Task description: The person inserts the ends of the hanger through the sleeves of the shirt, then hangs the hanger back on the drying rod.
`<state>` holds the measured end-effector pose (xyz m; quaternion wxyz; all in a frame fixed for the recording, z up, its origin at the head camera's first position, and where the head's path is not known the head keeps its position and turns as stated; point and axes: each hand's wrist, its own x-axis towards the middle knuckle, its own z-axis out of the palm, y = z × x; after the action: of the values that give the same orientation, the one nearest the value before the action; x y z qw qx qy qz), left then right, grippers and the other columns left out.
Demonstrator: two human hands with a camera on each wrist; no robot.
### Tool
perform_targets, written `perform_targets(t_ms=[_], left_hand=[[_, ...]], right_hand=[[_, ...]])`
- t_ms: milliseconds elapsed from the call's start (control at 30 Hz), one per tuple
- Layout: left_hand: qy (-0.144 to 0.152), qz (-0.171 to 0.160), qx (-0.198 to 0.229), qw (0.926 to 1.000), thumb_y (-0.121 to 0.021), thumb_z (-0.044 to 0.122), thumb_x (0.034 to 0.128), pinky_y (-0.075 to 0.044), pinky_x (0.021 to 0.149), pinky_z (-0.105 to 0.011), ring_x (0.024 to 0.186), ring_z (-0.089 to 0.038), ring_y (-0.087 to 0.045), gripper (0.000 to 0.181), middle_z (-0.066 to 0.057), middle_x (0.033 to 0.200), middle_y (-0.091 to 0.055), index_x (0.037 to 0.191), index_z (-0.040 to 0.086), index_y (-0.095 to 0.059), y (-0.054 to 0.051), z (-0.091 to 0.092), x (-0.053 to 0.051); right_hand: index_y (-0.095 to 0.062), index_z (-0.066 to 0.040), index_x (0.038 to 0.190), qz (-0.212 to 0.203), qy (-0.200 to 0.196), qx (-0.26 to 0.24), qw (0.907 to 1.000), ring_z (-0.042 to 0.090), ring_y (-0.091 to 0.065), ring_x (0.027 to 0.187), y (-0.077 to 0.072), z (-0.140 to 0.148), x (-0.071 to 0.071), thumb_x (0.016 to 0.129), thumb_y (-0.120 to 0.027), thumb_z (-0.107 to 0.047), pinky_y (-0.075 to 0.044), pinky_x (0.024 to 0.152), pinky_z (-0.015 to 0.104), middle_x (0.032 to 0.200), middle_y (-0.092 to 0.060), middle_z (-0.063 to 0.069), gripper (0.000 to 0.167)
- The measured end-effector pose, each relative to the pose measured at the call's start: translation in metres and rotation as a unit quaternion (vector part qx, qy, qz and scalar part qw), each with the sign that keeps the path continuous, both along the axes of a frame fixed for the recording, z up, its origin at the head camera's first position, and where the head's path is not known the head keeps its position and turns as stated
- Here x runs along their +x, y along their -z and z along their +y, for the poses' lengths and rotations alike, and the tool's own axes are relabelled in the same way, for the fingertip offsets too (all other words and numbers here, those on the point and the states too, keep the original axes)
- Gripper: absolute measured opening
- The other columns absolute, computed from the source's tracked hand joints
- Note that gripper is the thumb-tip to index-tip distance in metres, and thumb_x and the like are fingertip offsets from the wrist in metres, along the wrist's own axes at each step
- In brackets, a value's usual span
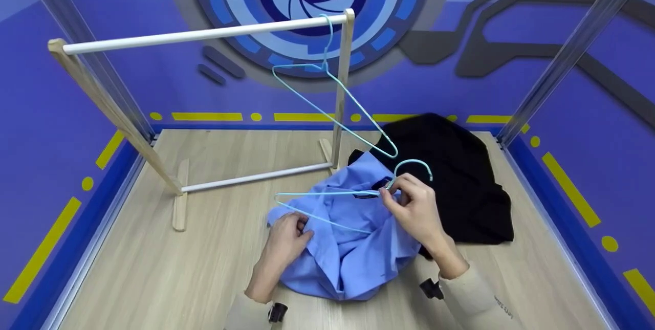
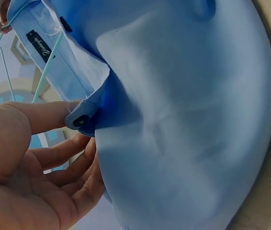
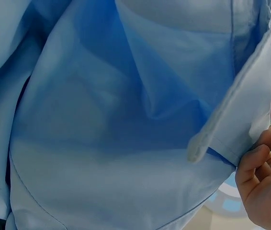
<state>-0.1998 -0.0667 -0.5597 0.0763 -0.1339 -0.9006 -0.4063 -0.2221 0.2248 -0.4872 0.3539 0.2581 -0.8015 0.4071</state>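
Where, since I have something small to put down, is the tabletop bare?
The tabletop is bare left of the left hand, in front of the rack; between the rack's lower bar and the back wall; and right of the black garment. The middle is crowded: blue shirt, held hanger, right hand.

The head view looks forward and down from above, over the surface (image 1: 123, 258); both wrist views face the blue shirt (image 1: 355, 263) close up, the left one turned sideways, surface along its right edge; all three share the shirt.
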Motion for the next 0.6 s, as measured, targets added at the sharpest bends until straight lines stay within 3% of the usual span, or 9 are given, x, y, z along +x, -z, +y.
perform_targets(t_ms=[200, 400, 600], left_hand=[[-0.003, 0.0, -0.001, 1.0, -0.076, -0.001, 0.0841, -0.052, 0.072, -0.036, 0.077, -0.02, -0.061, 0.018, -0.008, 0.085, -0.065, 0.1, -0.006, -0.071, -0.001, 0.0, 0.0], [-0.013, 0.024, 0.007, 0.9996, -0.071, -0.003, 0.0856, -0.053, 0.075, -0.04, 0.08, -0.024, -0.063, 0.013, -0.008, 0.086, -0.066, 0.099, -0.006, -0.072, -0.001, -0.001, 0.0], [-0.034, 0.054, 0.012, 0.9979, -0.069, -0.004, 0.0848, -0.053, 0.074, -0.041, 0.079, -0.025, -0.064, 0.009, -0.009, 0.085, -0.067, 0.093, -0.004, -0.072, -0.001, -0.001, 0.0]], right_hand=[[-0.064, -0.012, 0.072, -0.002, -0.006, -0.001, 1.0, 0.006, -0.042, 0.052, -0.006, -0.003, 0.004, 0.078, -0.081, 0.009, -0.033, 0.048, 0.017, 0.072, -0.057, 0.005, 0.028], [-0.062, -0.004, 0.071, 0.005, -0.016, -0.012, 0.9998, 0.011, -0.043, 0.05, -0.027, -0.013, 0.016, 0.075, -0.078, 0.016, -0.031, 0.05, 0.014, 0.072, -0.057, 0.009, 0.026], [-0.062, -0.003, 0.071, 0.005, -0.015, -0.015, 0.9998, 0.016, -0.042, 0.048, -0.034, -0.017, 0.019, 0.074, -0.076, 0.018, -0.03, 0.05, 0.014, 0.072, -0.057, 0.01, 0.026]])
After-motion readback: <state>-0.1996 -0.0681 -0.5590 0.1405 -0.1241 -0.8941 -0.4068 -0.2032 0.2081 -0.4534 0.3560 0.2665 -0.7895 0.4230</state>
